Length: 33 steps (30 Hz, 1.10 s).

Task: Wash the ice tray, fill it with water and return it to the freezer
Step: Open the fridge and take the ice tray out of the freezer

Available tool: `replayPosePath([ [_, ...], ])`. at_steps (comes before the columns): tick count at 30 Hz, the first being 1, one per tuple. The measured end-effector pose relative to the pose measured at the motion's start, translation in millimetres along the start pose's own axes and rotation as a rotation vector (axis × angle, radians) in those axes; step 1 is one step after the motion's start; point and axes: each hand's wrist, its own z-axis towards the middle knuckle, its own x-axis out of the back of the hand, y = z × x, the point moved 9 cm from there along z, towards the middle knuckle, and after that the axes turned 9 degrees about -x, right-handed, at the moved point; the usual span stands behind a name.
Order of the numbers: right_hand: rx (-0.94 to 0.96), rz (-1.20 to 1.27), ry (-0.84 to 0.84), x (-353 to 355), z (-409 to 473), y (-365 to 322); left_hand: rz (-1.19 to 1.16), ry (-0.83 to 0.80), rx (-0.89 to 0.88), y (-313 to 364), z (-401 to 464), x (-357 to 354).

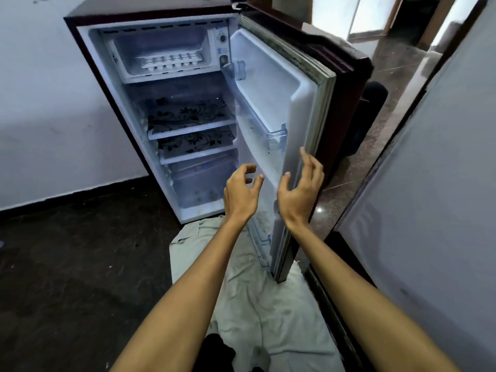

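Observation:
A white ice tray lies flat in the freezer compartment at the top of a small dark-red fridge. The fridge door stands wide open to the right. My left hand hovers in front of the lower fridge, fingers curled apart, holding nothing. At the door's front edge, low down, is my right hand, fingers spread; whether it touches the edge I cannot tell. Both hands are far below the tray.
Two shelves with black floral mats and a clear bottom drawer fill the fridge interior. A crumpled pale cloth covers the floor in front. A white wall is left, a grey panel right, glossy floor beyond.

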Motion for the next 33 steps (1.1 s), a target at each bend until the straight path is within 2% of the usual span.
replayPosePath([
  [9, 0.026, 0.042, -0.326, -123, -35, -36, 0.079, 0.171, 0.148, -77, 25, 89],
  [15, 0.053, 0.060, -0.436, -234, -13, -56, 0.106, 0.238, 0.217, -142, 92, 143],
  [23, 0.049, 0.028, -0.462, -421, 110, -90, 0.111, 0.295, 0.197, -222, 294, 212],
  [29, 0.025, -0.067, -0.526, -531, 212, -94, 0.027, 0.299, 0.171, -266, 447, 208],
  [33, 0.026, -0.241, -0.558, -588, 270, -89, 0.098, 0.264, 0.159, -293, 523, 197],
])
